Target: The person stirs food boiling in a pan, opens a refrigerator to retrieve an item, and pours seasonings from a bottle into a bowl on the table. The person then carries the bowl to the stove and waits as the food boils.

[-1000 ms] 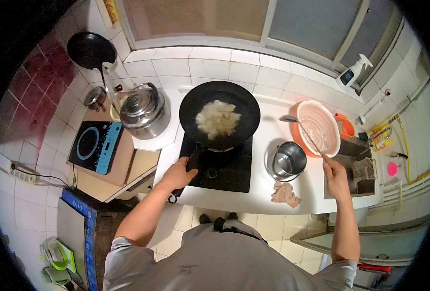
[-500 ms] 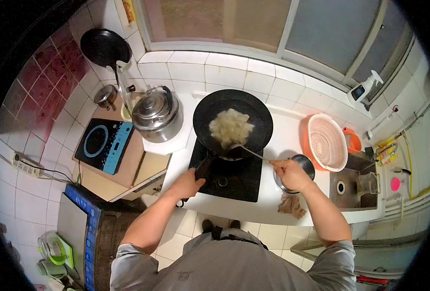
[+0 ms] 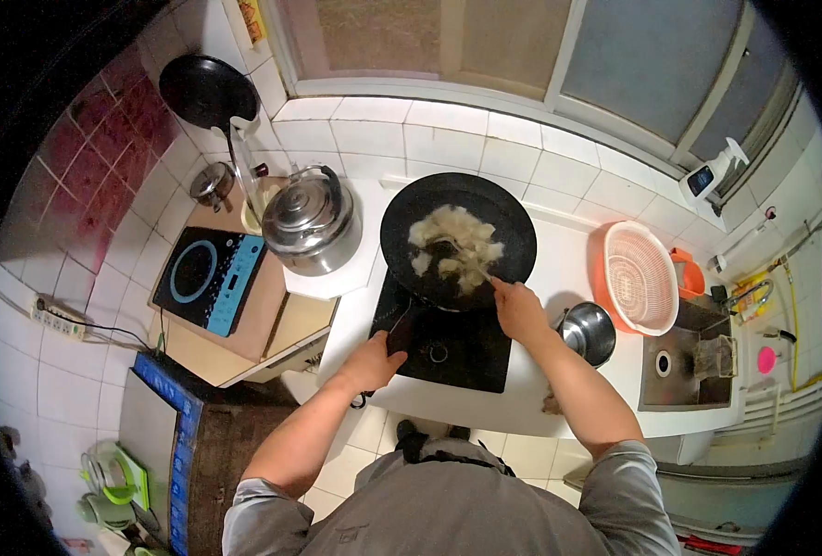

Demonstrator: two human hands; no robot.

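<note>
A black wok sits over the black cooktop, with pale translucent food pieces spread in its middle. My left hand is closed round the wok's handle at the near left. My right hand grips the handle of a metal spatula at the wok's near right rim. The spatula's head is among the food and hard to make out. To the right of that hand stands a metal bowl, and a brown cloth lies mostly hidden behind my forearm.
A steel kettle stands left of the wok, beside a blue-edged induction cooker. On the right are an orange and white basket and the sink. A spray bottle stands on the window ledge.
My right hand has moved forward and left to the wok's rim, pushing the spatula deeper. The food has spread apart. My left hand keeps its hold, and the view has shifted slightly.
</note>
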